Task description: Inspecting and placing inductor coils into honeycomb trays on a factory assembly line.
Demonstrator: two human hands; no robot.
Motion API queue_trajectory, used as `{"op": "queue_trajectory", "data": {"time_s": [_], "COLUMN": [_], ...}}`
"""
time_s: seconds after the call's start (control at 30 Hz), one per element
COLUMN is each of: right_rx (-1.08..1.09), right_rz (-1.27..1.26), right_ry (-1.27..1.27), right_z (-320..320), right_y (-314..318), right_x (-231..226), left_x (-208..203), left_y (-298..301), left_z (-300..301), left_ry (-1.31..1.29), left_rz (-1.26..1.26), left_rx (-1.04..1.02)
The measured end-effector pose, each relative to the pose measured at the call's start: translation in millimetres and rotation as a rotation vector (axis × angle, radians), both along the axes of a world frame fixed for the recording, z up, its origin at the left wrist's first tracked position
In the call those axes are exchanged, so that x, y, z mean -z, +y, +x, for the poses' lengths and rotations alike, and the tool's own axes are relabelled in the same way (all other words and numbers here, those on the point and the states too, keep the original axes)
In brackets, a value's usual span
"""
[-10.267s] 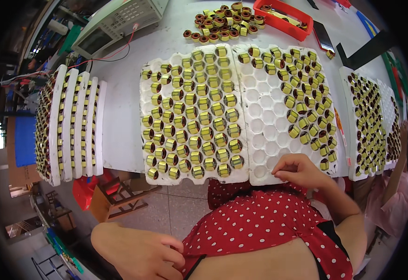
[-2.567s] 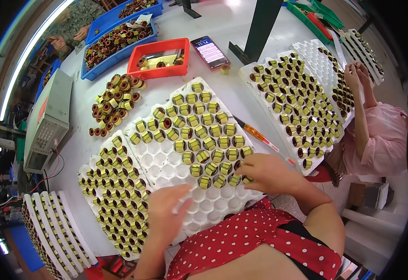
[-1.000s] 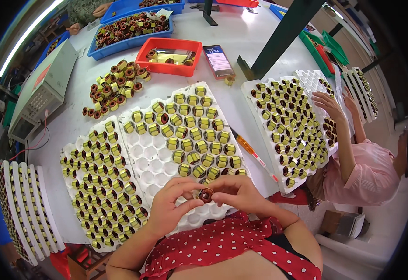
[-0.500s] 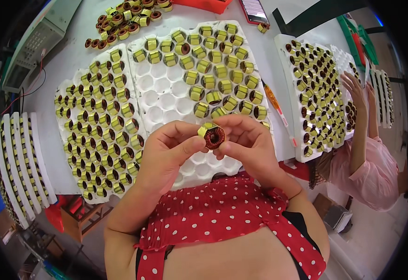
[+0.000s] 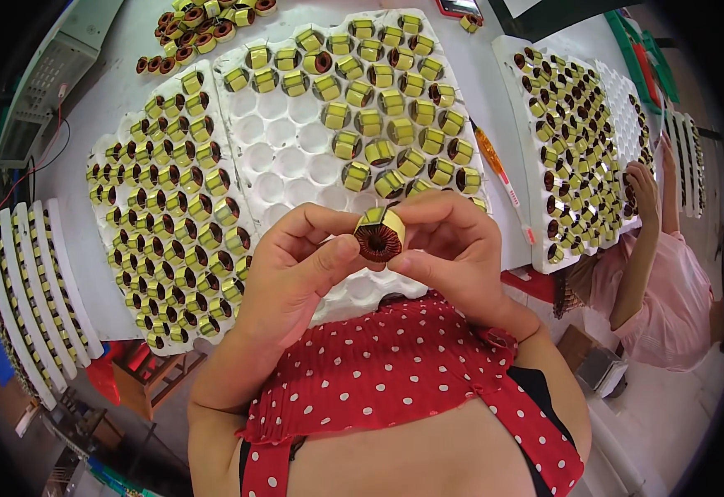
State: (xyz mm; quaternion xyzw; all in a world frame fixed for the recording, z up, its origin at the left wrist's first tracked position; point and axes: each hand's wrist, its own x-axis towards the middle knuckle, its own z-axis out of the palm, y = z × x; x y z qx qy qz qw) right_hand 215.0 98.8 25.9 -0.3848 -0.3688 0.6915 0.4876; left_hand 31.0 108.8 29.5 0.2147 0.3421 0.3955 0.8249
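Note:
Between the fingertips of both hands, in front of my chest, is a ring-shaped coil (image 5: 378, 240) with copper-coloured winding and yellow tape around its outside. Its open ring face is turned toward me. My left hand (image 5: 305, 257) pinches it on the left with thumb and fingers, and my right hand (image 5: 453, 248) does the same on the right. Beneath them lies a white foam tray (image 5: 286, 161) with round pockets. Similar yellow-taped coils fill its upper and right pockets, while bare pockets show at its left and near side.
A second foam tray (image 5: 218, 108) full of coils adjoins on the left. Loose coils (image 5: 200, 33) are piled behind it, near a metal instrument (image 5: 47, 74). An orange-handled tool (image 5: 493, 161) lies right of my tray. Beyond another filled tray (image 5: 517, 112), a co-worker's hand (image 5: 642, 189) reaches in.
The coil has tilted so more of its taped top shows, still between both hands. The trays appear slightly higher in view. The co-worker's near hand has moved lower, beside their tray.

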Motion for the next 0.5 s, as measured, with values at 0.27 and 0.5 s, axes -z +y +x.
{"op": "queue_trajectory", "data": {"time_s": [0.27,0.5], "right_rx": [0.054,-0.042], "right_rz": [0.477,0.081], "right_ry": [-0.278,0.083], "right_z": [-1,1], "right_y": [2,-3], "right_x": [3,5], "left_x": [-4,-12], "left_y": [0,1], "left_z": [5,2], "left_ry": [-0.039,0.037], "left_rz": [0.017,0.055], "left_rx": [-0.026,-0.027]}}
